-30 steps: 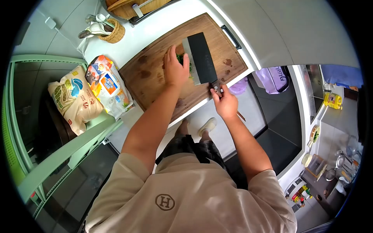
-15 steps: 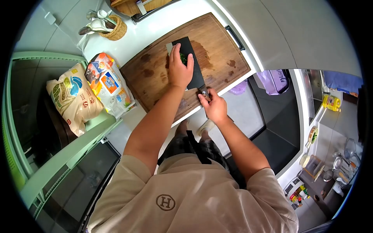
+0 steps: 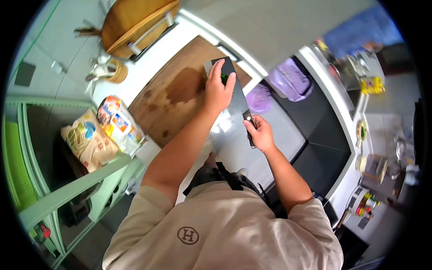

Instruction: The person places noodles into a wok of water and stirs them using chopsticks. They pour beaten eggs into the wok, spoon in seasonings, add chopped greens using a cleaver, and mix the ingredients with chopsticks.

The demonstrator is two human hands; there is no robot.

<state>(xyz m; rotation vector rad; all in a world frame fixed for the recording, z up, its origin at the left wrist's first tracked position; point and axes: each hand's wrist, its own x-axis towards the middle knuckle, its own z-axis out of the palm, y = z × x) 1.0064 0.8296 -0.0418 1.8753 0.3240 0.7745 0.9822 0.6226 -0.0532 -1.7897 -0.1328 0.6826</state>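
My right hand (image 3: pixel 261 135) is closed round the handle of a wide cleaver (image 3: pixel 237 96), whose dark blade points up and to the left. Chopped greens (image 3: pixel 224 79) lie on the flat of the blade. Over them rests my left hand (image 3: pixel 218 91), thumb and fingers apart around the greens; whether it presses on them is hard to tell. Blade and greens are over the right edge of the wooden cutting board (image 3: pixel 157 103), which bears a dark wet patch.
Left of the board lie a colourful packet (image 3: pixel 119 126) and a beige bag (image 3: pixel 90 140) by a green rack (image 3: pixel 67 193). A utensil basket (image 3: pixel 118 72) stands behind. Purple bags (image 3: pixel 290 80) hang at the right, near a dark cabinet (image 3: pixel 321 135).
The cleaver with the greens on it and both hands have moved right, off the middle of the board. The view has turned towards the right, and the wet patch on the board is now uncovered.
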